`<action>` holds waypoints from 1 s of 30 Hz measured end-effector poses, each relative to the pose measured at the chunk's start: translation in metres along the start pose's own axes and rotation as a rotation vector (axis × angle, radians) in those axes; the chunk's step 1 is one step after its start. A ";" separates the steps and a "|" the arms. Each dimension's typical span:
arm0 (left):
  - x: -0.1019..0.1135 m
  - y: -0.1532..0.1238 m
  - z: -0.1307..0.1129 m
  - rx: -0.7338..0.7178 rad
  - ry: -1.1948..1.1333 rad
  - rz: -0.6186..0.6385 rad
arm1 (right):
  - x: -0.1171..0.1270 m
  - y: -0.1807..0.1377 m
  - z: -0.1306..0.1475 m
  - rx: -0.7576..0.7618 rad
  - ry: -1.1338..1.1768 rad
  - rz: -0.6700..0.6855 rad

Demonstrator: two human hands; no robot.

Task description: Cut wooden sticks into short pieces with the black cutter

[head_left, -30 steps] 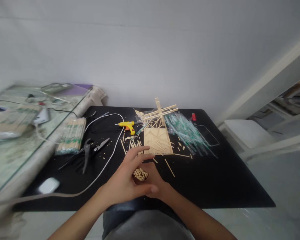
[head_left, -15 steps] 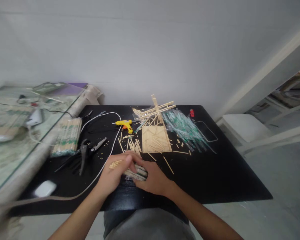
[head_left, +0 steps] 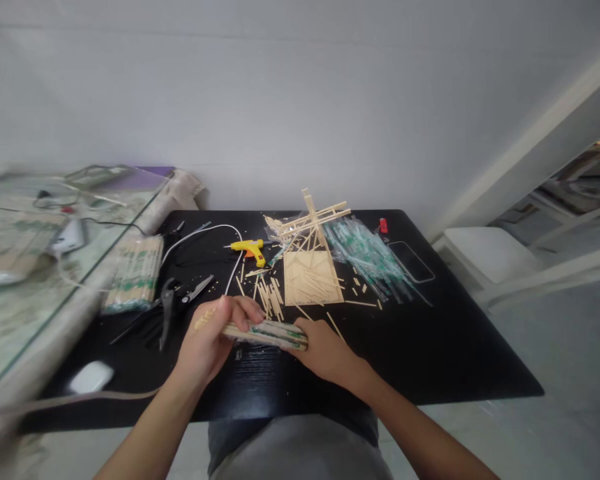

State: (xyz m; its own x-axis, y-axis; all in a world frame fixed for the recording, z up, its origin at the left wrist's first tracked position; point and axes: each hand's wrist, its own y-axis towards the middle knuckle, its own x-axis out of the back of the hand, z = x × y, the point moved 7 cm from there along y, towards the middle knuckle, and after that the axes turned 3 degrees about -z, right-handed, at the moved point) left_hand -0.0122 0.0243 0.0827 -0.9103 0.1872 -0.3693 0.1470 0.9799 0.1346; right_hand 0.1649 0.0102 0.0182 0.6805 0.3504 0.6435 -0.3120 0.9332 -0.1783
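Note:
A bundle of wrapped disposable chopsticks with green print lies crosswise between my two hands, above the table's front part. My left hand is closed round its left end, where pale stick tips poke out past the thumb. At the right end, my right hand grips the bundle with fingers mostly hidden behind it. Just beyond my hands is a flat panel of glued sticks with loose sticks on top. Short cut sticks lie to its left.
A yellow glue gun with a white cable lies behind my left hand. Pliers, scissors and a pack of chopsticks are at left. Empty wrappers and a stick frame stand at the back. A white case sits front left.
My hands have moved apart, the left going left and the right going right. More of the chopstick bundle now shows between them, lying more level.

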 end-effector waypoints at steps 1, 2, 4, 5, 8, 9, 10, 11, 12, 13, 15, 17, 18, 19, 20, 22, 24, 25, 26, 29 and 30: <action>-0.001 0.000 0.001 0.008 -0.017 0.005 | 0.000 0.000 -0.001 -0.001 -0.018 0.000; -0.002 0.000 0.001 0.014 -0.037 0.005 | 0.001 0.001 -0.001 0.001 -0.039 -0.003; -0.004 0.001 0.003 0.026 -0.089 -0.008 | 0.003 0.002 -0.001 0.012 -0.083 -0.024; -0.005 0.002 0.003 0.032 -0.123 -0.020 | 0.004 0.002 -0.001 0.015 -0.092 -0.038; -0.008 0.004 0.005 0.058 -0.241 -0.054 | 0.007 0.002 -0.004 0.027 -0.010 -0.078; -0.008 0.005 0.006 0.066 -0.279 -0.060 | 0.006 0.001 -0.005 0.038 0.053 -0.085; -0.009 0.005 0.006 0.079 -0.313 -0.066 | 0.006 0.001 -0.005 0.050 0.125 -0.085; -0.008 0.006 0.008 0.094 -0.344 -0.073 | 0.004 0.000 -0.006 0.065 0.202 -0.080; -0.007 0.006 0.009 0.109 -0.372 -0.083 | 0.003 -0.001 -0.006 0.082 0.282 -0.065; -0.006 0.007 0.010 0.120 -0.398 -0.095 | 0.001 -0.002 -0.005 0.095 0.358 -0.044; -0.003 0.008 0.013 0.135 -0.449 -0.121 | -0.002 -0.004 -0.002 0.107 0.476 -0.004; 0.000 0.009 0.015 0.140 -0.507 -0.141 | -0.003 -0.005 0.000 0.096 0.537 0.011; 0.001 0.010 0.016 0.145 -0.539 -0.148 | -0.003 -0.005 0.001 0.084 0.553 0.010; 0.001 0.011 0.018 0.152 -0.573 -0.151 | -0.003 -0.005 0.001 0.073 0.565 0.008; 0.001 0.011 0.019 0.159 -0.607 -0.152 | -0.003 -0.005 0.002 0.067 0.576 0.009; 0.000 0.011 0.020 0.168 -0.657 -0.147 | -0.003 -0.004 0.001 0.061 0.591 0.023; 0.000 0.011 0.019 0.161 -0.674 -0.137 | -0.004 -0.004 -0.002 0.042 0.599 0.064; 0.000 0.010 0.018 0.152 -0.673 -0.133 | -0.006 -0.004 -0.004 0.020 0.608 0.107; 0.000 0.010 0.017 0.144 -0.670 -0.131 | -0.008 -0.005 -0.007 -0.007 0.623 0.159; 0.004 0.010 0.015 0.136 -0.673 -0.147 | -0.014 -0.011 -0.011 -0.063 0.720 0.323; 0.005 0.010 0.015 0.135 -0.682 -0.163 | -0.014 -0.014 -0.010 -0.071 0.764 0.364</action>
State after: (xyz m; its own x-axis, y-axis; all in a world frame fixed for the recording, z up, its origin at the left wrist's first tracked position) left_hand -0.0097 0.0365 0.0681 -0.4860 -0.0046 -0.8740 0.1167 0.9907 -0.0701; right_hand 0.1663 -0.0066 0.0038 0.8143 0.5638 -0.1377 -0.5736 0.7454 -0.3396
